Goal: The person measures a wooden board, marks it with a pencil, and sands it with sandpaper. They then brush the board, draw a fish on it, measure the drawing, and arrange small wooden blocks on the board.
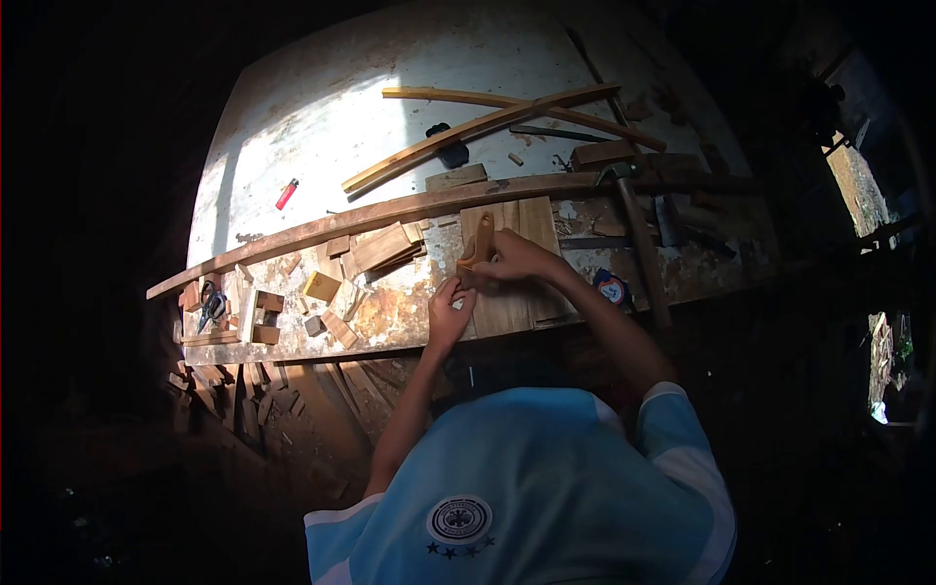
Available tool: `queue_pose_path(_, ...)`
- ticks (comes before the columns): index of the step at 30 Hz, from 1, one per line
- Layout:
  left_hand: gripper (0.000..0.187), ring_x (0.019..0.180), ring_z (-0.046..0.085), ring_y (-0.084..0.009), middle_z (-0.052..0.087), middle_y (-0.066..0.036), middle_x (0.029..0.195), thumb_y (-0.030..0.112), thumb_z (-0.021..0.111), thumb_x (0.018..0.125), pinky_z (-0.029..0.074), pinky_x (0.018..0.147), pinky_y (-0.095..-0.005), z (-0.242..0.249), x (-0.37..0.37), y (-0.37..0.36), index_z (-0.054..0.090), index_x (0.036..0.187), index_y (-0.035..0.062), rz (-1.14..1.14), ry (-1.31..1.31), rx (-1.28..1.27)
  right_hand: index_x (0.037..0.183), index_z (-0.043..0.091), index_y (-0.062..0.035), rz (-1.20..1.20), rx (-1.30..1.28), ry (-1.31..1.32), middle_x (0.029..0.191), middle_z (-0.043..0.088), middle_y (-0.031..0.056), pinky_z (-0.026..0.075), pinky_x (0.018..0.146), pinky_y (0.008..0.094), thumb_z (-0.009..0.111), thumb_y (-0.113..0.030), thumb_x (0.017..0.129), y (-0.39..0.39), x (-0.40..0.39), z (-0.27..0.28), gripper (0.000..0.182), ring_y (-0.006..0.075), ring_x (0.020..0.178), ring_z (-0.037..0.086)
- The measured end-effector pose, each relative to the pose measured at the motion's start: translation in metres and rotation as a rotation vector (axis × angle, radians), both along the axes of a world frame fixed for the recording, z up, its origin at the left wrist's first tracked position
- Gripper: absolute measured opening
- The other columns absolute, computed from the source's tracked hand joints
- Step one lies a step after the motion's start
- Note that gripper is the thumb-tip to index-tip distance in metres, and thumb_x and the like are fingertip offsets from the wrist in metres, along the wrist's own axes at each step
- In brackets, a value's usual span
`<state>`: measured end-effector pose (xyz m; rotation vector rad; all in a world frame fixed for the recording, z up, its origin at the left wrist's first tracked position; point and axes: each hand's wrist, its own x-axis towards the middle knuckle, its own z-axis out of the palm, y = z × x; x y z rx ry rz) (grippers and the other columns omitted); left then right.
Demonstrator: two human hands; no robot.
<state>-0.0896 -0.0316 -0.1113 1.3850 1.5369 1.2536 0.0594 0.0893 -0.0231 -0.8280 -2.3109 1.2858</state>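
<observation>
My shirt point(585, 478) is lying nearest. My right hand point(514, 255) is gripping a wooden piece point(484, 237) over the board point(502, 312), likely steadying it; my left hand point(450, 314) is curling close beside it, hold unclear. Board is likely serving as backing.

A red lighter point(287, 194) lies on the desk point(292, 107) beyond a long wooden beam point(390, 212). Two thin strips point(487, 126) cross farther back. Scissors point(211, 304) lie near the left end; a hammer point(638, 229) lies to the right.
</observation>
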Motion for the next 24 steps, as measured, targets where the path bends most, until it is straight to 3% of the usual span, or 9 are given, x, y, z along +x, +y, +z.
queue_pose_path(1, 0.040, 0.088, 0.061, -0.0153, 0.061, -0.015, 0.098, 0.002, 0.063, 0.079, 0.050, 0.074, -0.0248, -0.001, 0.001, 0.000, 0.051, 0.116, -0.0086, -0.009, -0.008, 0.014, 0.099, 0.064, -0.0057, 0.080, -0.040, 0.094, 0.086, 0.065, 0.0141, 0.049, 0.071, 0.0330, 0.062, -0.013, 0.074, 0.000, -0.002, -0.005, 0.027, 0.0310, 0.079, 0.063)
queue_pose_path(4, 0.042, 0.084, 0.063, -0.0161, 0.061, -0.014, 0.097, 0.004, 0.065, 0.078, 0.051, 0.073, -0.0252, 0.000, 0.003, 0.005, 0.050, 0.114, -0.0096, 0.020, -0.013, -0.015, 0.097, 0.064, -0.0053, -0.324, 0.335, 0.234, 0.086, 0.065, 0.0136, 0.048, 0.072, 0.0348, 0.061, -0.010, 0.074, 0.020, -0.013, -0.011, 0.024, 0.0309, 0.079, 0.062)
queue_pose_path(7, 0.042, 0.081, 0.063, -0.0166, 0.061, -0.013, 0.096, 0.004, 0.066, 0.076, 0.051, 0.070, -0.0253, 0.016, 0.010, 0.018, 0.051, 0.113, -0.0091, 0.058, -0.052, -0.248, 0.096, 0.064, -0.0051, -0.337, 0.376, 0.023, 0.088, 0.065, 0.0134, 0.048, 0.074, 0.0351, 0.059, -0.006, 0.073, 0.025, -0.003, -0.022, 0.023, 0.0309, 0.080, 0.062)
queue_pose_path(9, 0.041, 0.081, 0.062, -0.0166, 0.061, -0.013, 0.096, 0.004, 0.065, 0.074, 0.051, 0.068, -0.0256, 0.034, 0.012, 0.032, 0.052, 0.111, -0.0083, -0.023, -0.200, -0.486, 0.095, 0.063, -0.0045, -0.323, 0.306, 0.072, 0.091, 0.065, 0.0143, 0.048, 0.076, 0.0334, 0.058, -0.005, 0.072, 0.013, 0.001, -0.023, 0.023, 0.0285, 0.083, 0.063)
queue_pose_path(11, 0.038, 0.084, 0.061, -0.0167, 0.062, -0.013, 0.096, 0.001, 0.063, 0.073, 0.050, 0.069, -0.0255, 0.047, 0.016, 0.036, 0.054, 0.110, -0.0065, -0.036, -0.353, -0.526, 0.095, 0.064, -0.0049, -0.278, 0.240, 0.209, 0.095, 0.064, 0.0148, 0.048, 0.077, 0.0329, 0.058, -0.006, 0.074, 0.008, 0.008, -0.020, 0.022, 0.0259, 0.086, 0.064)
queue_pose_path(16, 0.047, 0.091, 0.060, -0.0177, 0.061, -0.013, 0.101, -0.006, 0.059, 0.072, 0.048, 0.078, -0.0288, 0.038, 0.014, 0.036, 0.046, 0.118, -0.0036, -0.025, -0.534, -0.446, 0.100, 0.065, -0.0060, -0.042, -0.347, 0.120, 0.102, 0.064, 0.0041, 0.044, 0.086, 0.0270, 0.057, -0.019, 0.084, 0.005, 0.020, 0.007, 0.023, 0.0131, 0.098, 0.057)
queue_pose_path(19, 0.046, 0.090, 0.060, -0.0180, 0.061, -0.011, 0.098, -0.008, 0.055, 0.074, 0.048, 0.079, -0.0290, 0.036, 0.014, 0.036, 0.046, 0.119, -0.0041, -0.084, -0.943, -0.419, 0.101, 0.063, -0.0047, -0.562, -0.165, 0.257, 0.097, 0.065, 0.0060, 0.046, 0.083, 0.0302, 0.059, -0.020, 0.083, 0.023, 0.024, 0.025, 0.024, 0.0141, 0.094, 0.059)
queue_pose_path(22, 0.051, 0.096, 0.058, -0.0188, 0.060, -0.011, 0.101, -0.009, 0.049, 0.074, 0.048, 0.084, -0.0310, 0.025, 0.007, 0.049, 0.042, 0.124, -0.0026, -0.180, -0.939, -0.388, 0.101, 0.063, -0.0059, -0.270, 0.311, 0.252, 0.096, 0.066, 0.0055, 0.047, 0.081, 0.0304, 0.062, -0.020, 0.082, 0.030, 0.028, 0.020, 0.024, 0.0137, 0.089, 0.060)
queue_pose_path(24, 0.054, 0.098, 0.057, -0.0191, 0.060, -0.011, 0.103, -0.010, 0.049, 0.074, 0.047, 0.086, -0.0317, 0.025, 0.003, 0.053, 0.040, 0.127, -0.0016, -0.204, -0.952, -0.376, 0.098, 0.064, -0.0053, -0.043, 0.139, 0.070, 0.096, 0.066, 0.0069, 0.046, 0.081, 0.0315, 0.063, -0.014, 0.080, 0.029, 0.030, 0.027, 0.020, 0.0177, 0.089, 0.062)
